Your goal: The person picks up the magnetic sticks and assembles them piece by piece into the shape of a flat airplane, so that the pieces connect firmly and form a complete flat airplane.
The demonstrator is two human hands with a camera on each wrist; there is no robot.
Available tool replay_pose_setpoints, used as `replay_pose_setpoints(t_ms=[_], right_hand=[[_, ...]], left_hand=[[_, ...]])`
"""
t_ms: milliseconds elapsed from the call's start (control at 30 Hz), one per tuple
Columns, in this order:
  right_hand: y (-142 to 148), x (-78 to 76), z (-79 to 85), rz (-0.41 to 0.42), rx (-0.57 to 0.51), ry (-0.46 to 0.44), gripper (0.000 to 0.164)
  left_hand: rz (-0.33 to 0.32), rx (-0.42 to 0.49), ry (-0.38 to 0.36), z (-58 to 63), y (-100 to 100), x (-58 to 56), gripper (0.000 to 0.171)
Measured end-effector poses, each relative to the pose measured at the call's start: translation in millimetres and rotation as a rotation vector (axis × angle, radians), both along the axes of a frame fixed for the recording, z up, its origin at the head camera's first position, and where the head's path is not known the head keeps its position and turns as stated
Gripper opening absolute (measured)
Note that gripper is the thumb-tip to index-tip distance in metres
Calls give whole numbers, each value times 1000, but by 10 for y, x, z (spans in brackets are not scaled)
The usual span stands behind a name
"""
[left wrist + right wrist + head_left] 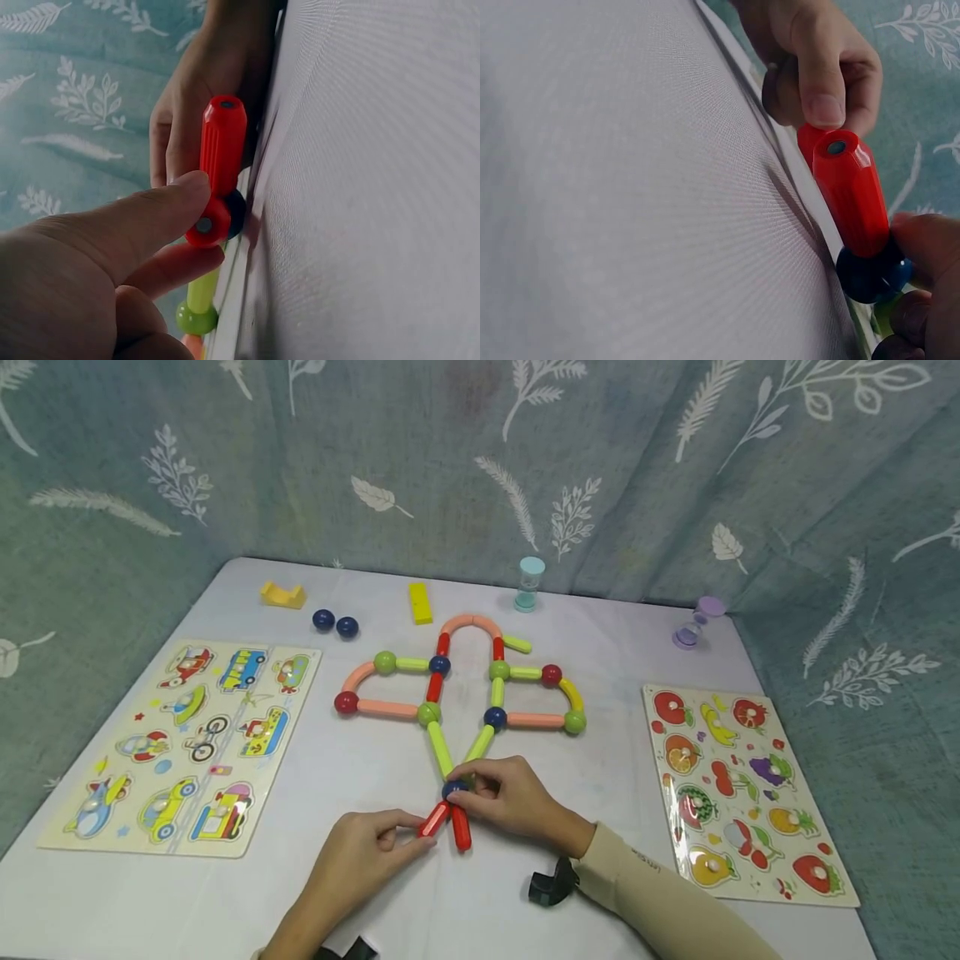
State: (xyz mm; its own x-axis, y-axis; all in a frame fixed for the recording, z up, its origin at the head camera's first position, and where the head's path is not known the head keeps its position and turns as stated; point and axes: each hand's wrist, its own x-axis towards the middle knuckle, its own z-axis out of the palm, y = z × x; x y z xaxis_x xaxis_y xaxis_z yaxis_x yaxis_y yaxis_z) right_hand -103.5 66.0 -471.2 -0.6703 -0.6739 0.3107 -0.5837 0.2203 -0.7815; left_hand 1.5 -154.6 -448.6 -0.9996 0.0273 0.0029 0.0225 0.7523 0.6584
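A figure built of coloured rods and balls lies on the white table. At its lower tip is a dark blue ball (pixel 454 790), which my right hand (pixel 510 797) pinches between thumb and fingers. Two red rods fan out below that ball. My left hand (pixel 367 852) pinches the left red rod (pixel 433 820) between thumb and forefinger, its upper end at the ball. The other red rod (pixel 851 199) meets the ball too, its free end pointing toward me. Green rods (pixel 440 750) run up from the ball to the figure's upper part, partly behind my right fingers.
A vehicle puzzle board (pixel 180 752) lies at left, a fruit puzzle board (pixel 738 793) at right. Along the back are a yellow block (pixel 421 603), a curved yellow piece (pixel 282 595), two blue balls (pixel 335 623), a teal sand timer (pixel 528 585) and a purple one (pixel 698 623).
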Motion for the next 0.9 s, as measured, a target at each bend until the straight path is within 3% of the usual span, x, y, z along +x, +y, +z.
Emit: replay_pose_setpoints(t_ms=[367,567,633,733,900], right_hand=[[0,31,5,4,13,-4,25],[6,33,-1,10,17,2,25],[9,29,2,11,19,7,25],[6,25,13,-1,15,13,25],[-23,35,16,-32,-10,-6,25]], left_hand=[[-28,-43,-47,32,22,23,22],[-62,-116,15,166,-83,-54,30],[-65,-159,71,246,-174,-154,30],[-50,-196,160,391,-345,-390,27],[47,-119,222,590,-618,-887,20]])
